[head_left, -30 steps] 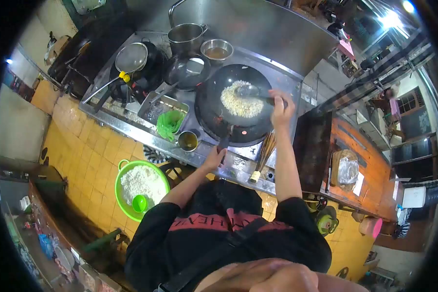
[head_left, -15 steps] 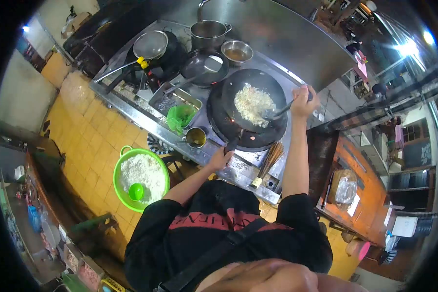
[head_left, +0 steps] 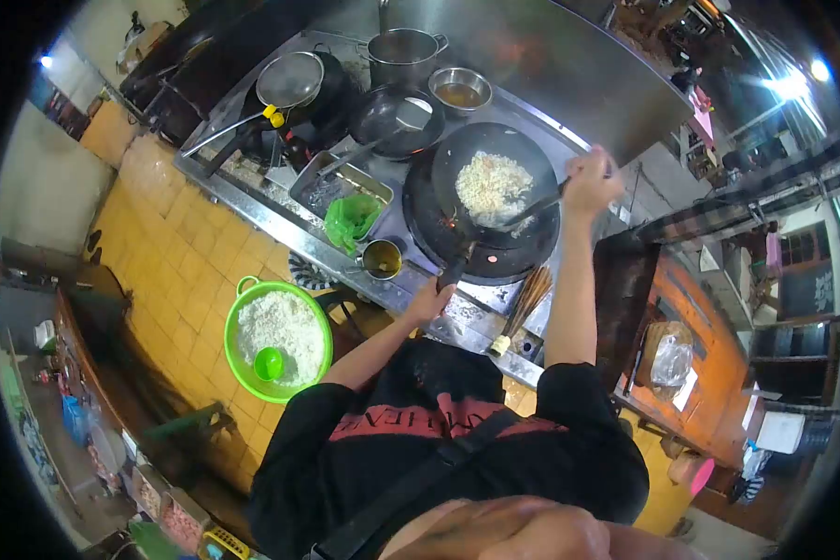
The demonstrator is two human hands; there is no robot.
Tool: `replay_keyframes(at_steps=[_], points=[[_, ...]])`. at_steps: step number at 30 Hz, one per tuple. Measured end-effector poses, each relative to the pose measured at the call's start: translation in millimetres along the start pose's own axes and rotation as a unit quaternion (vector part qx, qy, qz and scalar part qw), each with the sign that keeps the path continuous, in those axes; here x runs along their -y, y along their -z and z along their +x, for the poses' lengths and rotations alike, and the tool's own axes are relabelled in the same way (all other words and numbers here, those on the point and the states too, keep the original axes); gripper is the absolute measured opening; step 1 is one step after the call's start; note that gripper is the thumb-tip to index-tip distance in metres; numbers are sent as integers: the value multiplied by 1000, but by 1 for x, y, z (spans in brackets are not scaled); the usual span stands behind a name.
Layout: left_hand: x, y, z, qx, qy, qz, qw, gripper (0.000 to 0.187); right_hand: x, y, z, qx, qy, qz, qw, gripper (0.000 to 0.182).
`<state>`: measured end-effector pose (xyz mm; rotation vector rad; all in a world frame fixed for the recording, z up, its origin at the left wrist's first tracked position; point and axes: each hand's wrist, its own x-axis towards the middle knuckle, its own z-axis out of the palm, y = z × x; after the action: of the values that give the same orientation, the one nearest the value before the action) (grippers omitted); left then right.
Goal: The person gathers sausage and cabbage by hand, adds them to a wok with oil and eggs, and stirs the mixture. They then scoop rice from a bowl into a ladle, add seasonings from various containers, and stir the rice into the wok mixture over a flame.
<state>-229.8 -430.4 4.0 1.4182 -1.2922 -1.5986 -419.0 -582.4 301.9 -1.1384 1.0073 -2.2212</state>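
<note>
Fried rice (head_left: 495,189) lies in a dark wok (head_left: 457,145) over the right-hand burner. My left hand (head_left: 431,301) is closed around the wok's handle (head_left: 455,266) at the stove's front edge. On the wok's right side, my right hand (head_left: 595,184) grips the handle of a wok spatula (head_left: 538,207). Its head reaches the lower right edge of the rice and is partly hard to make out. A bamboo brush (head_left: 525,313) rests on the stove front between my forearms.
A metal cup (head_left: 382,259) and a tray (head_left: 383,191) with a green plastic bag (head_left: 352,217) stand left of the wok. Behind are a second pan (head_left: 373,107), a steel bowl (head_left: 460,91) and a pot (head_left: 403,58). A green basin (head_left: 236,359) of white rice stands lower left.
The spatula's head has shifted down at the wok's right side, and my right hand has risen slightly. The rice looks more gathered. My left hand keeps its hold on the wok handle.
</note>
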Motion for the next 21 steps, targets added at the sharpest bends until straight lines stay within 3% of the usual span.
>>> replay_keyframes(at_steps=[2, 5, 7, 9, 13, 15, 19, 21], points=[[-2, 1, 0, 9, 3, -20, 1000, 46, -23, 6, 1, 6, -5, 6, 1000, 24], [-7, 3, 5, 23, -4, -23, 999, 43, 18, -10, 4, 23, -10, 0, 1000, 33], [-13, 3, -6, 4, -5, 4, 1000, 42, 9, -8, -3, 16, -26, -3, 1000, 35], [-17, 4, -6, 15, 10, 1, 1000, 42, -15, -6, -3, 32, 8, 28, 999, 26], [-12, 4, -2, 21, 14, -15, 1000, 43, -10, 3, -1, 46, 78, 101, 991, 28], [-16, 4, -6, 12, 19, 8, 1000, 42, -38, 3, -1, 40, 106, 51, 992, 29], [-17, 4, -14, 5, 10, -38, 999, 43, -35, 6, 1, 94, 70, 48, 992, 29], [-14, 4, -4, 27, 25, -23, 999, 43, -28, 8, -4, 161, 141, 64, 975, 28]])
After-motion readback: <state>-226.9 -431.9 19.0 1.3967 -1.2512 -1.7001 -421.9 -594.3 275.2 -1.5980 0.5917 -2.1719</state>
